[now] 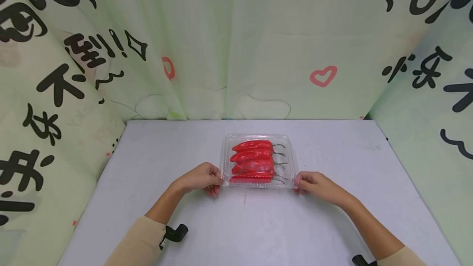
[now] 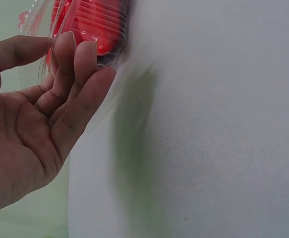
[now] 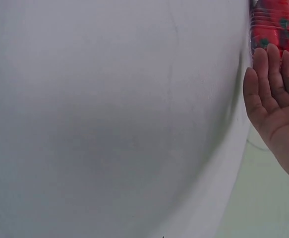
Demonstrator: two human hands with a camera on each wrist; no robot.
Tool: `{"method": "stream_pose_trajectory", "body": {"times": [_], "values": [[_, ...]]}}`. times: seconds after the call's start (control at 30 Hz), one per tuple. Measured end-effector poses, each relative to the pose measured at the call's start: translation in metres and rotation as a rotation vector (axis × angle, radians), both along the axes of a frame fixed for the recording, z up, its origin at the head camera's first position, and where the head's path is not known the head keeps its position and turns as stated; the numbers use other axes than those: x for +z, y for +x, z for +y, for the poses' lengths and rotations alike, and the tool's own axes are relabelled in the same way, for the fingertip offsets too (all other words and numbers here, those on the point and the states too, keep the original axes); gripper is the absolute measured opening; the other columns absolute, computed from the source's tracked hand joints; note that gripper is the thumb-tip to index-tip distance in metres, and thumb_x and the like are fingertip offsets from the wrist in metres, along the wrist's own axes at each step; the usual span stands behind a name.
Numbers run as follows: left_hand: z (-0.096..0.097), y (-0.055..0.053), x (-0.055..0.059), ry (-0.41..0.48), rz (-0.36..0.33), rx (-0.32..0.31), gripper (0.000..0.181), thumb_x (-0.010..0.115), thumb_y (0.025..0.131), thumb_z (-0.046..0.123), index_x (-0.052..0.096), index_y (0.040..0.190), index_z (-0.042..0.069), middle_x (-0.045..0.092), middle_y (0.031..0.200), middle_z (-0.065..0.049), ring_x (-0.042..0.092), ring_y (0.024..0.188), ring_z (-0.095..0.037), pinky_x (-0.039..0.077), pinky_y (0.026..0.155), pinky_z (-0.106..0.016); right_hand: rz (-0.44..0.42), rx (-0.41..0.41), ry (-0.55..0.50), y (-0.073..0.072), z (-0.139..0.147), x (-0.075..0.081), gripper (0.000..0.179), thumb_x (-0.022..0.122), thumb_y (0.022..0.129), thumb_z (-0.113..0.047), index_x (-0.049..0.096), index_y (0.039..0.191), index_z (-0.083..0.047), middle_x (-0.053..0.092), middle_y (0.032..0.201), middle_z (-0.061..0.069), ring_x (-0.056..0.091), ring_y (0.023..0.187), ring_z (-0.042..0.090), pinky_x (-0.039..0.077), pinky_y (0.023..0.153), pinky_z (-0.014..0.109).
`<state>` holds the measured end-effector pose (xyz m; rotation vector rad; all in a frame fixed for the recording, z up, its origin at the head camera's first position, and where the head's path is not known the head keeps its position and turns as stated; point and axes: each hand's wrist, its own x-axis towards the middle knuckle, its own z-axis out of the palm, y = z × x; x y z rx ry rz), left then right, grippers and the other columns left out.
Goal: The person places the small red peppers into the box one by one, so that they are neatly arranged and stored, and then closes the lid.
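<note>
Several red peppers with green stems lie side by side inside a clear plastic box (image 1: 259, 138) on the white table. My left hand (image 1: 205, 180) pinches the box's near left corner; the left wrist view shows the thumb and fingers of that hand (image 2: 50, 104) at its thin clear edge. At the near right corner, my right hand (image 1: 314, 186) grips the rim between thumb and fingers. From the right wrist, the fingers of this hand (image 3: 278, 94) reach up against the box's ribbed side, and the thumb is hidden. Through the ribbed plastic the red peppers (image 2: 97, 29) show up close.
The white table (image 1: 251, 233) extends around the box to its back edge. Pale green curtains (image 1: 273, 52) with black writing and pink hearts hang behind and on both sides. A black wrist camera (image 1: 176, 233) sits on the left sleeve.
</note>
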<state>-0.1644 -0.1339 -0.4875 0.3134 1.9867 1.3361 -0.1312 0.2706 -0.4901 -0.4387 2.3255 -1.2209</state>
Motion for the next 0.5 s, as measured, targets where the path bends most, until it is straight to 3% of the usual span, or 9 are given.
{"method": "stream_pose_trajectory", "body": {"times": [0.5], "values": [[0.0025, 0.0006, 0.0011, -0.014, 0.055, 0.018, 0.021, 0.063, 0.097, 0.007, 0.062, 0.092, -0.012, 0.068, 0.080, -0.031, 0.065, 0.058, -0.017, 0.063, 0.061, -0.030, -0.083, 0.002, -0.087, 0.0023, -0.0017, -0.0013, 0.021, 0.054, 0.106, -0.013, 0.064, 0.106, 0.006, 0.074, 0.101, 0.016, 0.071, 0.093, 0.018, 0.062, 0.084, 0.024]]}}
